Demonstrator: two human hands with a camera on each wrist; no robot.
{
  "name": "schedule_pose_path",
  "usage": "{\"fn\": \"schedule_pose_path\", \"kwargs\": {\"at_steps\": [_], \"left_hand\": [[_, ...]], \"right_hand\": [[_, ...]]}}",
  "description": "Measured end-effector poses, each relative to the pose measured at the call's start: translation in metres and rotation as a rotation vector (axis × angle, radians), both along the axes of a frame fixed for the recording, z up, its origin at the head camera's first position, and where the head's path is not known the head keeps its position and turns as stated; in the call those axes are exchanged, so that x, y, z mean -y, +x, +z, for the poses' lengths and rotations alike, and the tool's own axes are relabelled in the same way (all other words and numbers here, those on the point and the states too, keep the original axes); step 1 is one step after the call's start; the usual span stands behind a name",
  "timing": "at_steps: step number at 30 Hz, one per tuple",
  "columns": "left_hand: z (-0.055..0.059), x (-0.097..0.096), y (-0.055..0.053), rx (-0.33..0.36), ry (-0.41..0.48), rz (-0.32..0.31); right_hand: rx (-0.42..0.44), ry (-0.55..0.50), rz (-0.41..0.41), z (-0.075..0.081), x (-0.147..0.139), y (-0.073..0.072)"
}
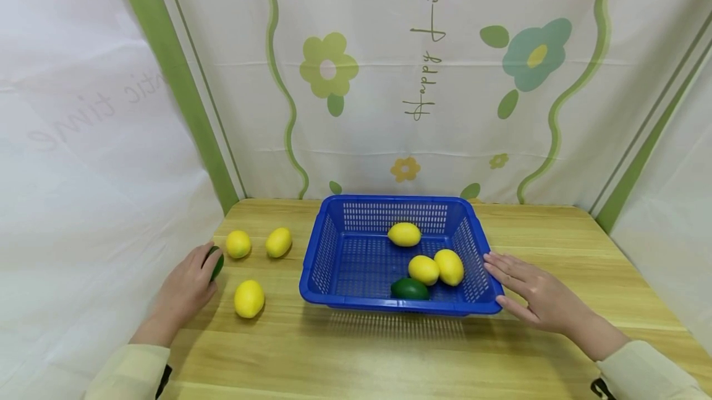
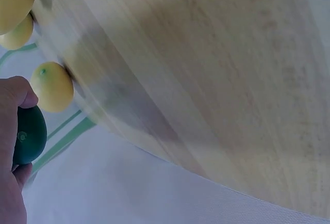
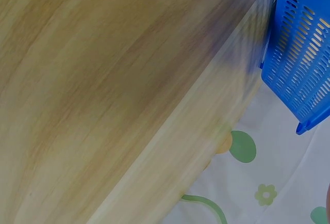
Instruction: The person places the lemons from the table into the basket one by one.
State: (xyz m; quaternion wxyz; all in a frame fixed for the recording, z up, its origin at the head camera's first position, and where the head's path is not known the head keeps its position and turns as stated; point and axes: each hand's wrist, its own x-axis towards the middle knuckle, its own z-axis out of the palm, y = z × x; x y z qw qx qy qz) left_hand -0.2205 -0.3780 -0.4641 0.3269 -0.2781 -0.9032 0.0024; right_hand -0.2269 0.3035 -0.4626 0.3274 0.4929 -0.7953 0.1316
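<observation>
My left hand (image 1: 186,282) grips a dark green lime (image 1: 217,264) at the table's left side. In the left wrist view, thumb and fingers are around that lime (image 2: 31,135). Three yellow lemons lie close by: one lemon (image 1: 238,244) just beyond the hand, another lemon (image 1: 279,242) to its right, and a nearer lemon (image 1: 249,299). My right hand (image 1: 536,292) rests with straight fingers on the right rim of a blue plastic basket (image 1: 400,308). Inside the basket are three lemons, one lemon (image 1: 404,234) towards the back, and a green lime (image 1: 410,289) against the front wall.
The wooden table (image 1: 389,363) ends at a white curtain (image 1: 378,128) printed with flowers. More white curtain hangs on the left and right sides. The basket's slotted side wall (image 3: 304,53) shows in the right wrist view.
</observation>
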Motion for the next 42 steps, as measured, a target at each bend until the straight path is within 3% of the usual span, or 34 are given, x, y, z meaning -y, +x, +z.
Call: {"fn": "schedule_pose_path", "kwargs": {"at_steps": [23, 30, 42], "left_hand": [[0.020, -0.012, -0.010, -0.019, -0.006, -0.047], [0.026, -0.022, -0.014, -0.075, -0.014, -0.106], [0.034, -0.036, -0.018, -0.134, -0.057, -0.140]], "right_hand": [[0.044, 0.059, -0.026, 0.005, 0.000, 0.003], [0.012, 0.028, 0.001, 0.004, 0.000, 0.001], [0.009, 0.011, 0.006, 0.002, -0.001, 0.001]]}}
